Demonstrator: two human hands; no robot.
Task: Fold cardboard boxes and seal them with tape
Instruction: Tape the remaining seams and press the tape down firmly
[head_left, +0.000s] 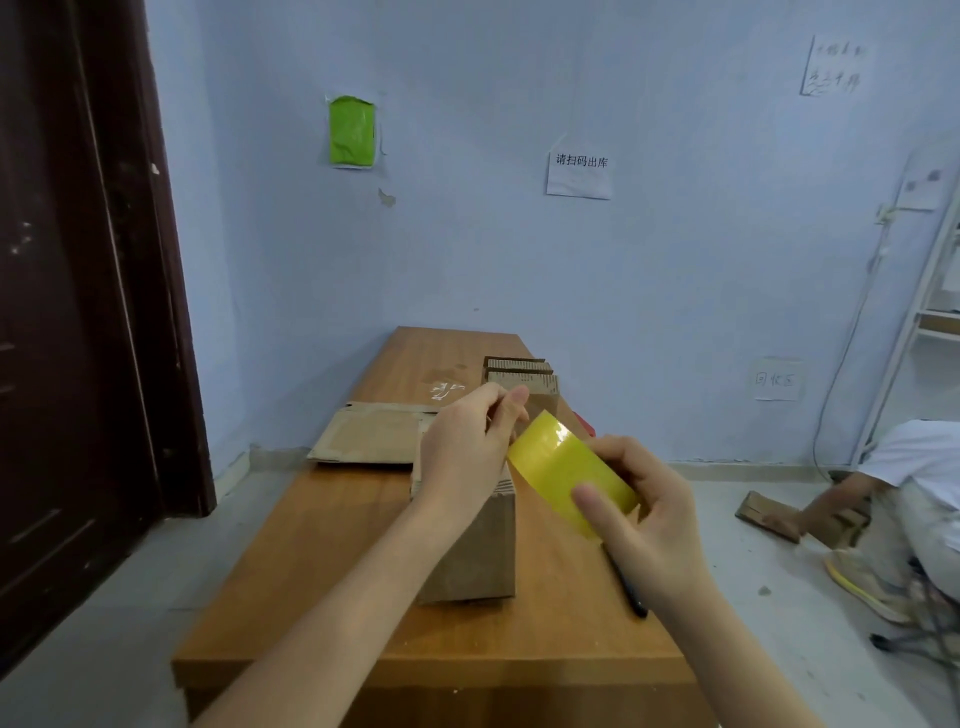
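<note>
Flattened cardboard (363, 434) lying at far left on the worktop (332, 561). Left hand (467, 447) raised over the folded box (478, 551), fingertips pinched at the roll's edge. Yellow tape roll (566, 473) gripped in curled right hand (639, 514). Black pen (631, 590) beneath.

Left arm: bare forearm reaches forward and to the right from the lower left, wrist straight.
Left hand (467, 447): back of the hand faces up, fingers curled, thumb and forefinger pinched together at the far tip, just beyond the right hand.
Right arm: bare forearm rises from the lower right, angled inward.
Right hand (644, 514): curled round a roll of yellow tape (566, 473), thumb (597, 506) laid flat across its outer face, fingers wrapped behind.
Spacing: both hands close together, raised.
</note>
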